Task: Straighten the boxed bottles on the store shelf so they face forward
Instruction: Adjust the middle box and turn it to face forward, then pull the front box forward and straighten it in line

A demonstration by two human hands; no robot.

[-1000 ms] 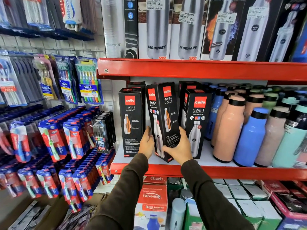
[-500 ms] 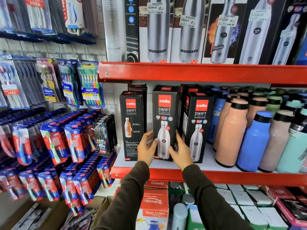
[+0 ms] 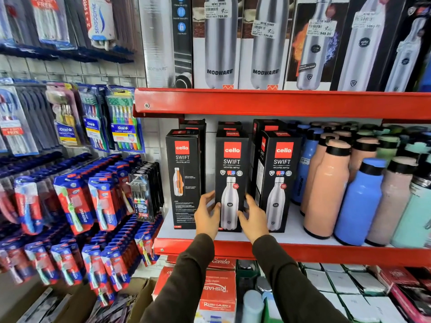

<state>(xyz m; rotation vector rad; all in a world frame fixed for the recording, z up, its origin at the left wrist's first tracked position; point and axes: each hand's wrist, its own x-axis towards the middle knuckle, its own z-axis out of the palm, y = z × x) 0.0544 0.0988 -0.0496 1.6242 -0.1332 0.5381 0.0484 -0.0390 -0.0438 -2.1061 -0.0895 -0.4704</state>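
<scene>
- The middle box [image 3: 231,180] stands upright and faces forward near the shelf's [image 3: 326,254] front edge.
- The left hand [image 3: 206,216] and right hand [image 3: 255,217] clasp its lower sides.
- The left box [image 3: 184,178] and right box [image 3: 278,180] flank it closely, with loose bottles [image 3: 326,190] further right.

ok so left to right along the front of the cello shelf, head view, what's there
left cello swift box, left hand, middle cello swift box, right hand, right cello swift box, peach bottle, blue bottle, mauve bottle, mint bottle

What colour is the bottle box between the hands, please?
The middle box is black with a red logo patch; head view.
</scene>
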